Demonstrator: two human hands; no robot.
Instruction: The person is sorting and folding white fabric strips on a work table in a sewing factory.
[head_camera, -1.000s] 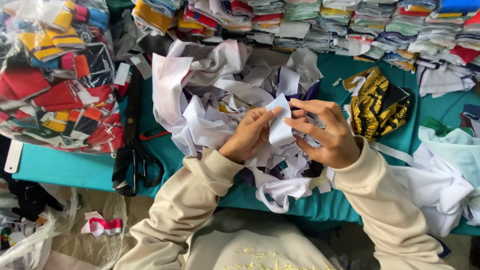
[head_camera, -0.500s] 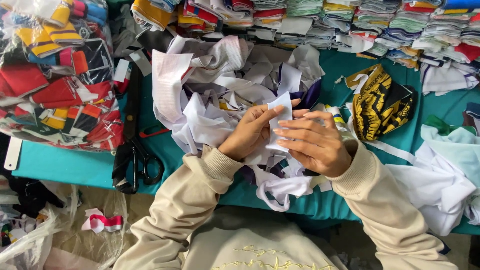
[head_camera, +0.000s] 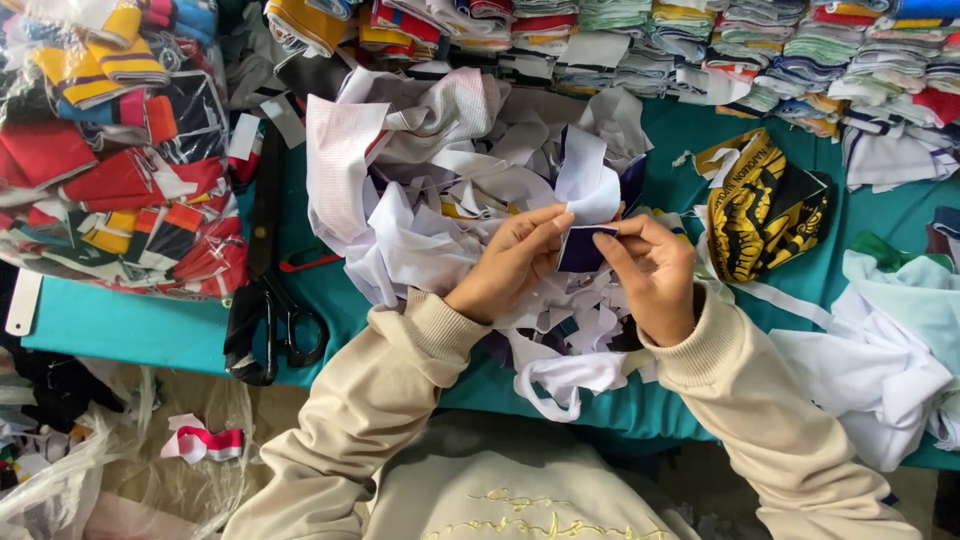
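Navy fabric piece (head_camera: 580, 250) now shows where I saw only white a second ago; my left hand (head_camera: 510, 262) and right hand (head_camera: 650, 275) pinch it with its white strip (head_camera: 588, 185) above the scrap pile (head_camera: 420, 235), so the piece has turned.

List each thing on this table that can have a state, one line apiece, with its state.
Left hand: pinching the fabric piece.
Right hand: pinching the same piece.
Fabric piece: white and dark, held up between both hands.
Scissors: lying closed on the green table.
White scrap pile: loose, heaped.
Yellow-black cloth: crumpled.
Plastic bag of fabric: full.
Folded stacks: lined up in a row.
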